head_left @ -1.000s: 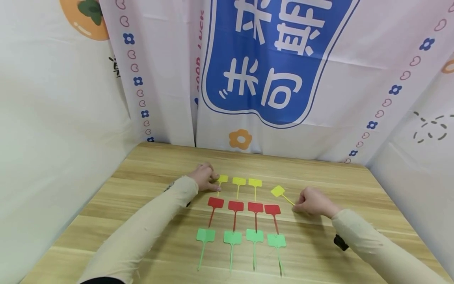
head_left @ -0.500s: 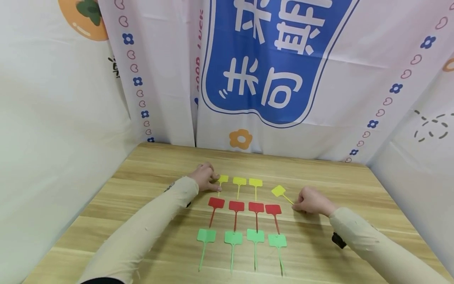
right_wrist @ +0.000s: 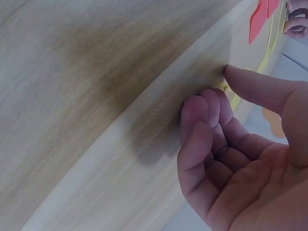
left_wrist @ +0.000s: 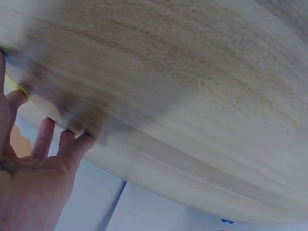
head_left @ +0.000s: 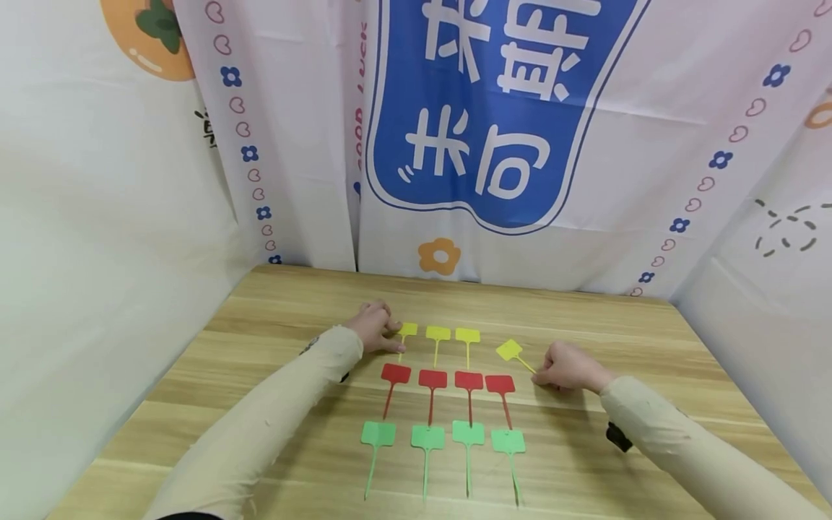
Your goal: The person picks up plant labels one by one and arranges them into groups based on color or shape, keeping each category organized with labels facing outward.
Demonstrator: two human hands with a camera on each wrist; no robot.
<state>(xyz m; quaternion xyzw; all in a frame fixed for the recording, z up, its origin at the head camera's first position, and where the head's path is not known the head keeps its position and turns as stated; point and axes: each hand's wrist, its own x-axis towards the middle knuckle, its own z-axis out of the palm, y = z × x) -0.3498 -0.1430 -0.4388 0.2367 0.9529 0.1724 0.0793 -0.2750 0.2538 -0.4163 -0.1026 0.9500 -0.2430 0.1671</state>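
Four-cornered plastic label ties lie in three rows on the wooden table. At the right end of the yellow row, one yellow label tie [head_left: 509, 350] lies slanted, head up and left, and my right hand [head_left: 568, 367] pinches its tail end. The right wrist view shows that hand's thumb [right_wrist: 260, 89] meeting curled fingers. My left hand [head_left: 373, 328] rests at the leftmost yellow label tie [head_left: 409, 329], its fingertips over the head's left edge and beside the tail. Fairly straight fingers [left_wrist: 44, 137] touch the tabletop in the left wrist view. Two more yellow label ties [head_left: 438, 333] stand between the hands.
Nearer than the yellow row lies a row of red label ties [head_left: 432, 379], then a row of green label ties [head_left: 427, 438], tails toward me. The wooden table [head_left: 286, 303] ends at a printed cloth [head_left: 312, 217] at the back, with white cloth on both sides.
The right hand has shifted very slightly left along the tail of the slanted yellow label tie. The left hand and the rows stay put; the head view tilts a little.
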